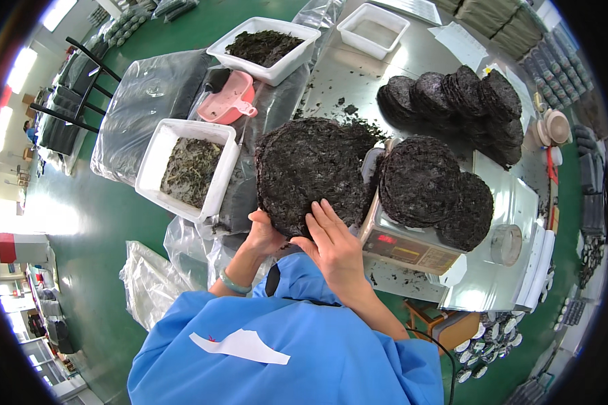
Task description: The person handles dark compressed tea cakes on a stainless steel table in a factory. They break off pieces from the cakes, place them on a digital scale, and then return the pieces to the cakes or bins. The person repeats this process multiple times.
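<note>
A round, dark sheet of dried seaweed (309,172), perhaps a stack of them, lies in front of me, tilted up at its near edge. My left hand (266,235) grips that near edge, thumb on top and fingers hidden beneath. My right hand (334,243) rests on its surface with the fingers extended. Just right of it, more round seaweed sheets (418,182) sit on a digital scale (410,248) with a lit red display. Several stacks of round sheets (456,101) lean together farther back on the metal table (344,76).
White tubs with seaweed scraps stand at the left (149,177) and back (289,55); another white tub (342,30) is at the back. A pink dustpan (225,101) lies between the left tubs. A clear round container (505,245), a small fan (556,126) and papers are at the right.
</note>
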Available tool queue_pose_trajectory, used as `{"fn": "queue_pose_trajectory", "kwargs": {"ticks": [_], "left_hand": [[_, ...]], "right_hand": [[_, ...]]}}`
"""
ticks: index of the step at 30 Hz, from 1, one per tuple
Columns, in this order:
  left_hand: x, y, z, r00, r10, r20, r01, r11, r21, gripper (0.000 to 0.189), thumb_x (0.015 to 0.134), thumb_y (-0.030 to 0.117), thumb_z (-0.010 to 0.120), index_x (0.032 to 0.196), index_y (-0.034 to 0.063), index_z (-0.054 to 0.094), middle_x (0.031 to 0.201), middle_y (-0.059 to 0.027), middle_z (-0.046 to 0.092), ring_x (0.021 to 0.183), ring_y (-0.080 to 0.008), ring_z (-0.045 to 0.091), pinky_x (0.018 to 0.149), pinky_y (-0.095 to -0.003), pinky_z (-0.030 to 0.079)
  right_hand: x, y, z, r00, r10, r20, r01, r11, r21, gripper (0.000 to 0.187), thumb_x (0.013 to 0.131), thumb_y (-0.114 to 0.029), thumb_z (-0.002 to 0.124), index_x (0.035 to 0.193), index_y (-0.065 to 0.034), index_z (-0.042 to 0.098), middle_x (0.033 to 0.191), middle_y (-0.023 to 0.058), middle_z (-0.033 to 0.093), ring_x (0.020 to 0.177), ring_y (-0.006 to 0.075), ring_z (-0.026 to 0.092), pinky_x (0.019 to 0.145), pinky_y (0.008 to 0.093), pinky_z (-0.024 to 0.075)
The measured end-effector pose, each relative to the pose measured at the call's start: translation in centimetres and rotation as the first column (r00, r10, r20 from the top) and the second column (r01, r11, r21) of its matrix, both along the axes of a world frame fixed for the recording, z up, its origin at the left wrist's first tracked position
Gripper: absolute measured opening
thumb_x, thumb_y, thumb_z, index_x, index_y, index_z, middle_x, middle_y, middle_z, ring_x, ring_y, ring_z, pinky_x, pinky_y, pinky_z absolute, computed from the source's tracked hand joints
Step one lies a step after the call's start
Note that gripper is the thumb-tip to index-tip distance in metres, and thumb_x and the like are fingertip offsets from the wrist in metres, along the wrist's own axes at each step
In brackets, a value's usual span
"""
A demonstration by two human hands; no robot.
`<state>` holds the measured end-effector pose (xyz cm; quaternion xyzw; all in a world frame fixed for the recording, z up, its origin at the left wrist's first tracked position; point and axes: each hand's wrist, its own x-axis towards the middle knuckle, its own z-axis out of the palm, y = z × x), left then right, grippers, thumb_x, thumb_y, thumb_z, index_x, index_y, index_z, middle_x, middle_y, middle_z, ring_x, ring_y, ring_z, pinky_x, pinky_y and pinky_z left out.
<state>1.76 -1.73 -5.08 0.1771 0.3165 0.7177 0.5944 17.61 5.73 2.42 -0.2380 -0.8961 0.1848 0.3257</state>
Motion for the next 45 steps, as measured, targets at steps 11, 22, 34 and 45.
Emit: {"fn": "queue_pose_trajectory", "kwargs": {"ticks": [11, 22, 34, 45], "left_hand": [[0.4, -0.1, 0.3, 0.995, 0.012, 0.097, -0.002, 0.995, -0.1, 0.071, 0.095, 0.059, 0.047, 0.144, 0.0075, 0.039, 0.136, -0.0107, 0.054, 0.122, -0.0262, 0.056, 0.102, -0.0433, 0.048], [-1.3, -0.3, 0.9, 0.931, 0.175, 0.322, -0.077, 0.953, -0.293, 0.047, 0.097, 0.044, 0.05, 0.126, 0.0078, 0.058, 0.122, -0.0086, 0.064, 0.113, -0.0254, 0.06, 0.1, -0.0423, 0.046], [-5.0, -1.2, 1.4, 0.89, 0.308, 0.337, -0.258, 0.948, -0.187, 0.042, 0.097, 0.036, 0.052, 0.128, 0.0075, 0.057, 0.126, -0.0089, 0.063, 0.114, -0.0269, 0.061, 0.097, -0.0455, 0.05], [-24.1, -7.6, 4.8, 0.248, 0.841, -0.481, -0.903, 0.38, 0.198, 0.046, 0.094, 0.013, 0.061, 0.137, 0.0093, 0.044, 0.143, -0.0146, 0.047, 0.133, -0.031, 0.043, 0.102, -0.0531, 0.044]], "right_hand": [[-0.4, -0.6, 0.9, 0.988, -0.125, -0.093, 0.088, 0.94, -0.329, 0.032, 0.083, -0.007, 0.068, 0.113, 0.0035, 0.061, 0.116, 0.0187, 0.065, 0.106, 0.0336, 0.065, 0.084, 0.0374, 0.0567], [7.8, 6.6, 0.7, 0.6, -0.706, -0.376, 0.311, 0.639, -0.703, 0.049, 0.098, -0.01, 0.055, 0.143, 0.0013, 0.039, 0.118, 0.0116, 0.061, 0.099, 0.0149, 0.059, 0.087, 0.0272, 0.048], [10.2, 7.3, -0.1, 0.409, -0.688, -0.599, -0.051, 0.639, -0.768, 0.049, 0.096, -0.001, 0.056, 0.141, 0.0046, 0.04, 0.128, 0.0116, 0.057, 0.112, 0.0177, 0.057, 0.1, 0.0324, 0.0464], [12.9, 8.8, -1.6, 0.35, -0.737, -0.578, 0.046, 0.629, -0.776, 0.051, 0.097, -0.004, 0.055, 0.143, 0.0041, 0.036, 0.126, 0.0132, 0.058, 0.109, 0.0189, 0.059, 0.096, 0.0329, 0.0492]]}}
